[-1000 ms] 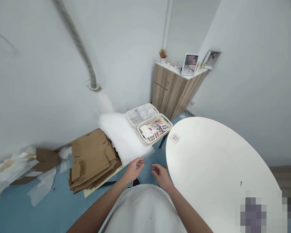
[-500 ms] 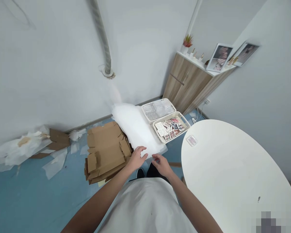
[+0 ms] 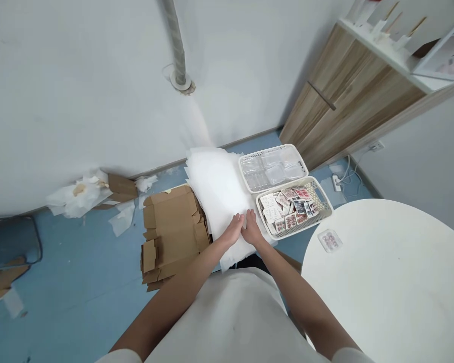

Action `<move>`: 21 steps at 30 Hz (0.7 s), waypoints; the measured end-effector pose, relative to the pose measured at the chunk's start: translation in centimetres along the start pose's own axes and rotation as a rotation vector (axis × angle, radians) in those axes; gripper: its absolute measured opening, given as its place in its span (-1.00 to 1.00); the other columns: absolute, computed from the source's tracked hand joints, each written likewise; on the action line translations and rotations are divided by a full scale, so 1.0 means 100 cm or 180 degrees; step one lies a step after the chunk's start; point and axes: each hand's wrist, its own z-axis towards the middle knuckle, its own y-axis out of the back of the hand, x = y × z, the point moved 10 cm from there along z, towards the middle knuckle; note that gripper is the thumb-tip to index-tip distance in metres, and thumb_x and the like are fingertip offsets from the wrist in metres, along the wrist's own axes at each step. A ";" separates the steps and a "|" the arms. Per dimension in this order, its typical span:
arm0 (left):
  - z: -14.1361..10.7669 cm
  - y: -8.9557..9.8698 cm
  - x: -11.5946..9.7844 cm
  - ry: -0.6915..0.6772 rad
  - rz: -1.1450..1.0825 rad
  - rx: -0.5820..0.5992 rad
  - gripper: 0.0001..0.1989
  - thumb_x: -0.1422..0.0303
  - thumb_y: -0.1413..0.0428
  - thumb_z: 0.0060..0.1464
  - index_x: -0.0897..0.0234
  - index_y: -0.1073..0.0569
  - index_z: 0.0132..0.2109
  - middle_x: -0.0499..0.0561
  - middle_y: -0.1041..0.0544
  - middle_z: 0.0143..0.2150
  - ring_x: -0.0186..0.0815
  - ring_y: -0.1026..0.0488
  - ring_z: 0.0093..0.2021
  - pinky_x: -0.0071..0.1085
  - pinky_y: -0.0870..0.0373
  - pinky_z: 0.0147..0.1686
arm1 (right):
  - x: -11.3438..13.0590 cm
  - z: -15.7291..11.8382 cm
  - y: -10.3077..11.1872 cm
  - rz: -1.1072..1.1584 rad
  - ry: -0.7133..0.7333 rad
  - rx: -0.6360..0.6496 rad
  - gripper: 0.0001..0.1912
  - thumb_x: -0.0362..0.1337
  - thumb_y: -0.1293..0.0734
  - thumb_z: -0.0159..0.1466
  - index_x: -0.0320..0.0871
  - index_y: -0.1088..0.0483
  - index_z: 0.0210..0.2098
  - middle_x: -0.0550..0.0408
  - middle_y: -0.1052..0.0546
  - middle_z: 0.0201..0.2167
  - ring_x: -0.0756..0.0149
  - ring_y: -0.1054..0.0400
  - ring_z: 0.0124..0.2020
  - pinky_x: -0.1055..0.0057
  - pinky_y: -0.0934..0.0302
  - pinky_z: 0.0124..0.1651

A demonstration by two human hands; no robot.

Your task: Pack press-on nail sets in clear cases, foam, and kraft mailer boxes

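My left hand (image 3: 232, 230) and my right hand (image 3: 251, 230) are close together over the near part of a stack of thin white sheets (image 3: 216, 187). The fingers of both hands are stretched forward, and I see nothing held in either. Whether they press on the sheets I cannot tell. Just right of my right hand is a white basket (image 3: 323, 212) full of small cards and packs with nail-like pieces. Behind it, another white basket (image 3: 243, 176) holds clear plastic cases.
Flattened cardboard boxes (image 3: 174, 227) lie left of the sheets. A round white table (image 3: 386, 282) at right bears a small clear case (image 3: 330, 241). A wooden cabinet (image 3: 348, 96) and a power strip (image 3: 336, 183) are at the back right. Scrap wrapping (image 3: 81, 194) lies along the wall.
My hands have come closer together and moved forward over the white sheets. The view has shifted, so the baskets and cabinet look nearer, and a dark-framed object shows at far left.
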 end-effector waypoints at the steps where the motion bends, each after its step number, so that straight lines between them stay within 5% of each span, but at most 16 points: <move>1: 0.006 0.002 0.003 0.0049 -0.0021 -0.0094 -0.29 -0.10 0.30 0.04 0.19 0.06 0.24 0.00 0.20 0.30 -0.24 0.27 0.28 -0.24 0.22 0.21 | -0.003 0.006 0.000 -0.0041 -0.0037 -0.0001 -0.20 -0.23 -0.16 0.15 -0.40 0.35 0.22 -0.17 0.37 0.26 0.13 0.55 0.26 0.17 0.33 0.23; 8: 0.021 0.016 0.027 0.0424 -0.0014 -0.0605 -0.34 -0.06 0.23 0.05 0.20 -0.05 0.20 0.02 0.09 0.29 -0.21 0.19 0.27 -0.29 0.15 0.19 | -0.015 0.020 -0.010 -0.0338 -0.0092 0.0309 -0.21 -0.19 -0.14 0.16 -0.39 0.34 0.22 -0.22 0.27 0.26 0.11 0.47 0.27 0.08 0.29 0.20; 13: 0.024 0.018 0.026 0.0280 -0.0037 -0.0900 -0.44 0.03 0.04 -0.01 0.25 -0.23 0.08 0.11 -0.07 0.24 -0.14 0.09 0.25 -0.26 0.06 0.15 | -0.003 0.008 -0.022 -0.0515 0.0209 0.0481 -0.30 -0.34 -0.11 0.16 -0.30 0.27 0.23 -0.16 0.21 0.26 0.14 0.46 0.27 0.05 0.29 0.19; 17: 0.029 0.017 0.021 -0.0057 -0.0495 -0.0890 -0.65 0.14 0.04 0.03 0.26 -0.37 -0.13 0.14 -0.43 -0.08 -0.18 -0.34 -0.03 -0.32 -0.25 -0.11 | 0.013 -0.002 -0.029 -0.0657 0.0536 0.0564 -0.27 -0.43 -0.13 0.11 -0.20 0.24 0.23 -0.07 0.21 0.27 0.17 0.49 0.27 0.04 0.36 0.21; 21: 0.027 0.032 0.031 -0.0027 -0.0937 -0.1276 -0.78 0.21 0.03 0.01 0.26 -0.38 -0.36 0.02 -0.44 -0.37 -0.32 -0.38 -0.33 -0.41 -0.27 -0.33 | 0.032 -0.012 -0.030 -0.0511 0.0991 0.0699 -0.28 -0.43 -0.14 0.10 -0.10 0.17 0.22 0.02 0.19 0.27 0.19 0.44 0.27 0.03 0.34 0.21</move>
